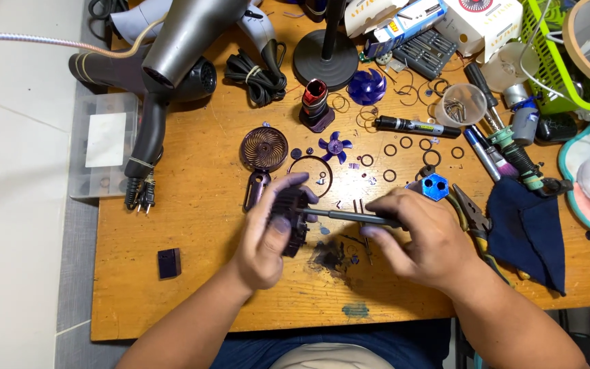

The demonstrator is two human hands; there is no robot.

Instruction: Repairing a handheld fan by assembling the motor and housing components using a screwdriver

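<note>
Both fingers [288, 205] around part [293, 220], screwdriver [349, 217]

The table [192, 273] is light brown wood with a dark smudge and a small blue-green spot. The fan blade [334, 147] is purple. The round grille [263, 148] is dark purple with a swirl pattern. The hair dryer [186, 34] is grey. The cloth [528, 232] is dark blue. The basket [548, 75] is bright green. The small block [434, 186] is blue.
</note>
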